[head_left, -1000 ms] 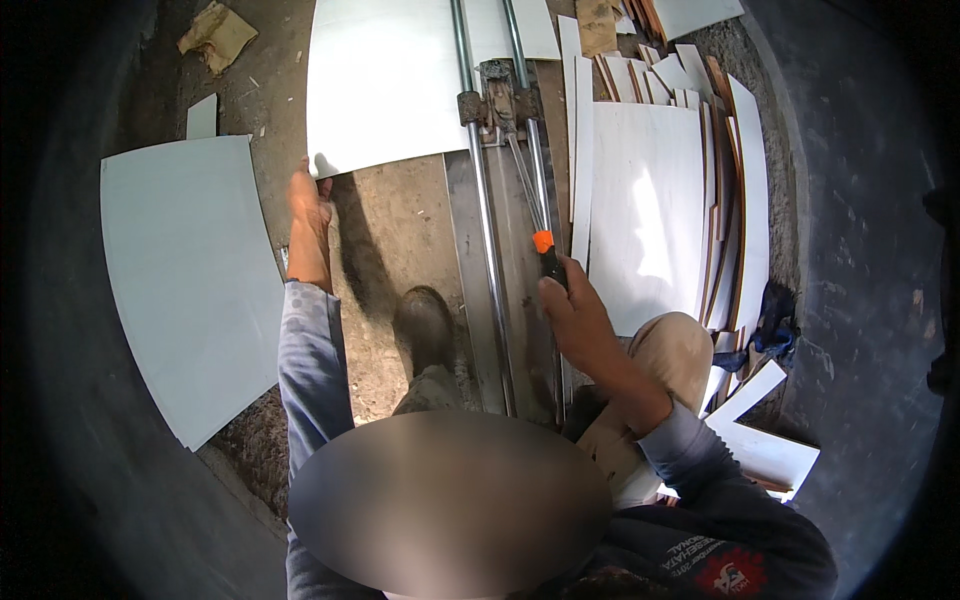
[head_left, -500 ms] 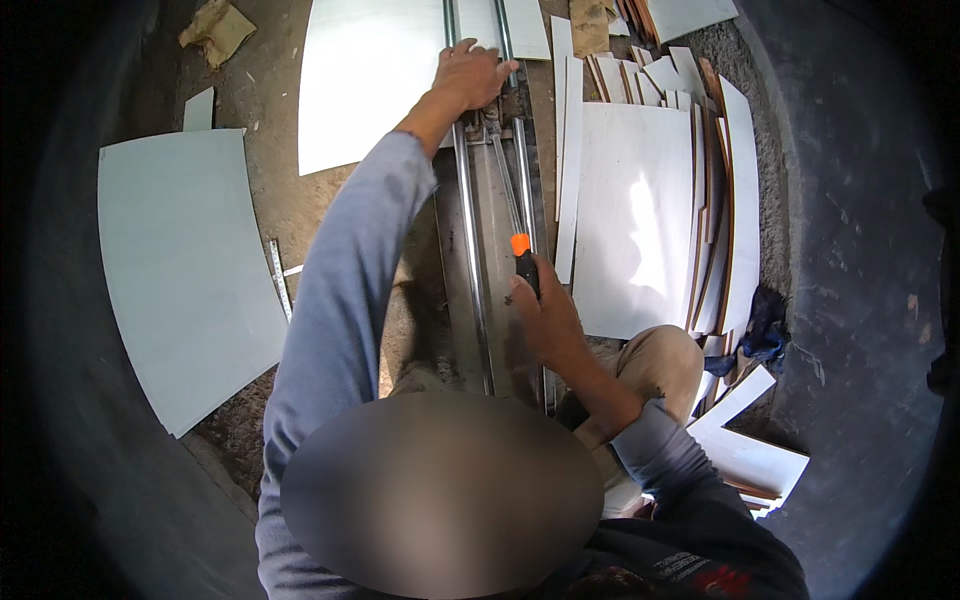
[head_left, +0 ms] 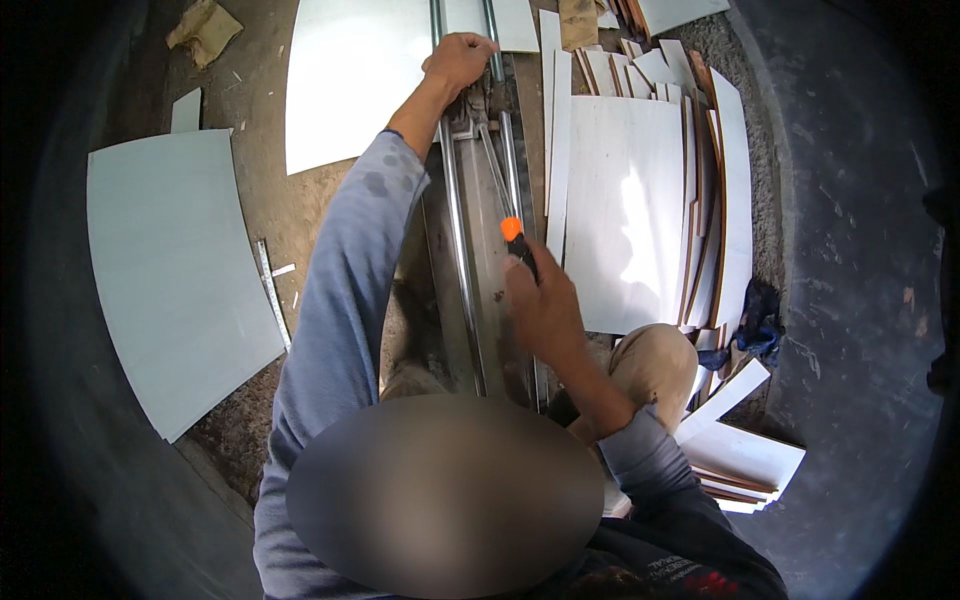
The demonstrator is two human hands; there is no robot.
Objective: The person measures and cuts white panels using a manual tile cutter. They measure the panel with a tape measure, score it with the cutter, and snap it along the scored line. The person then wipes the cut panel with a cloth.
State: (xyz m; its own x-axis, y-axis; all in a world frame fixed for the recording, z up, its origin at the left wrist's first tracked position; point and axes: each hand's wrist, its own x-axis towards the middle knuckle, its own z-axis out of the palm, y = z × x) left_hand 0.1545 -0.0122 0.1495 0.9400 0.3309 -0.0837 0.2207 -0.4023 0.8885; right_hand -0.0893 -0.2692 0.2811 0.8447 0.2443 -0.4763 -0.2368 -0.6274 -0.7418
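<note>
Black-and-orange handle, gripped in the slightly blurred right hand, ends a thin metal lever above two shiny steel rails. The left hand covers part of the dark metal carriage joining those rails — whether its fingers grip cannot be told. Farther off, a large white flat panel runs beneath the rails, its far side cut off by the upper edge — like the rails themselves. White brown-edged boards overlap at right, partly hiding one another.
</note>
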